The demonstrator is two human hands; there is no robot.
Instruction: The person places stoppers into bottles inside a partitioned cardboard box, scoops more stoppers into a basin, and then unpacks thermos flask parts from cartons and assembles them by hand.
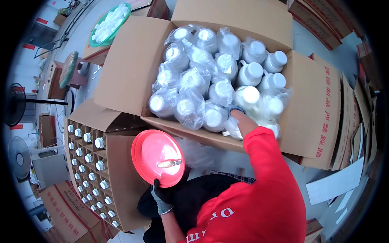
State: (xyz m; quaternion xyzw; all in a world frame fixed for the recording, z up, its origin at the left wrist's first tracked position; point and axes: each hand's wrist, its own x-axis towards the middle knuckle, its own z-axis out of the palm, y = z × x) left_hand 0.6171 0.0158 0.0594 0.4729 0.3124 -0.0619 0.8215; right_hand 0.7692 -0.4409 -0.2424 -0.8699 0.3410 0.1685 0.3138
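Note:
My left hand (160,197), in a grey glove with dark fingertips, grips the lower rim of a red plastic basin (150,156). A small shiny item (169,163) lies inside the basin. My right arm reaches into a large open carton (178,127) of white bottles, many in clear plastic bags. At its near side, my right hand (236,109) shows little more than a blue cuff; its fingers are hidden among the bottles. Bagged bottles (214,117) stand just left of it, and an unbagged white bottle (248,95) is just above it.
A divided carton (125,162) of white-capped bottles stands at the left. Behind it are a stool (69,69) and a green basket (128,14) of white pieces. Fans stand at the far left. Flattened cartons (344,117) lean at the right, and clear plastic (196,154) lies beside the basin.

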